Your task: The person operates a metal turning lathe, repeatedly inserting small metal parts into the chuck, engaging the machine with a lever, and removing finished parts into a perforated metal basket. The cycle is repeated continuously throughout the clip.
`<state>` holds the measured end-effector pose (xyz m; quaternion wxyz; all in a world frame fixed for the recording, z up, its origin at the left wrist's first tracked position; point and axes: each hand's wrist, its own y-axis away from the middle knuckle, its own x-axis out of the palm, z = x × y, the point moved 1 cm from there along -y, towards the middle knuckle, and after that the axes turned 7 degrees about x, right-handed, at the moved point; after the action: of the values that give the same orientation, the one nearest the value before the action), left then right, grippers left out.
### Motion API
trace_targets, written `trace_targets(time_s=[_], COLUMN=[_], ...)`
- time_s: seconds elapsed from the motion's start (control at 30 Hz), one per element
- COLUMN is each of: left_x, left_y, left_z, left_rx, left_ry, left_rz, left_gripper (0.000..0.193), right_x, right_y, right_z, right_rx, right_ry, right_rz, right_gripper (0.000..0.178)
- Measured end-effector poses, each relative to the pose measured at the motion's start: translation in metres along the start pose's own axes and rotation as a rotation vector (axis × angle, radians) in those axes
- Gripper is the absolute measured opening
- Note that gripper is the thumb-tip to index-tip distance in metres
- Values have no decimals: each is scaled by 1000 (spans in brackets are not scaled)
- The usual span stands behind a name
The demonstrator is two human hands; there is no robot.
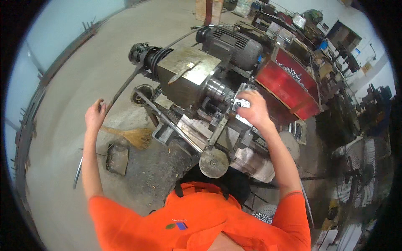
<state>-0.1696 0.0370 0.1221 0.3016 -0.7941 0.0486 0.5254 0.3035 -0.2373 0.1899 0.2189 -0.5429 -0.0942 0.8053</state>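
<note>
My left hand is at the left with its fingers curled around a long dark lever, which runs up to the rear end of a small lathe. My right hand is closed over the tool slide, beside the shiny spindle nose; what its fingers grip is covered by the hand. Below it, a flat bar leads down to a round metal disc near my body. A bright metal rod slants across the lathe's front.
Behind the lathe sit a finned electric motor and a red bin containing small metal parts. A straw broom and a cut-open container lie on the floor at left. At right stands a wire-guard fan.
</note>
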Motion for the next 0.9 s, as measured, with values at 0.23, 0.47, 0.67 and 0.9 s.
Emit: trace_targets(time_s=[0.23,0.47,0.67,0.9], left_x=[6,16,27,9], left_y=[54,10,53,100], left_z=[38,87,35,-63], left_rx=[-194,-367,-389,-398], left_ry=[-380,-434,-271,-210], left_rz=[273,279,227,283], left_gripper=[36,34,35,35], right_x=[67,66,68,72], right_y=[-46,-46,-47,-45], right_z=[6,8,5,6], right_rx=[173,212,205,156], right_ry=[250,240,287,304], right_rz=[220,213,186,137], right_gripper=[21,23,24,23])
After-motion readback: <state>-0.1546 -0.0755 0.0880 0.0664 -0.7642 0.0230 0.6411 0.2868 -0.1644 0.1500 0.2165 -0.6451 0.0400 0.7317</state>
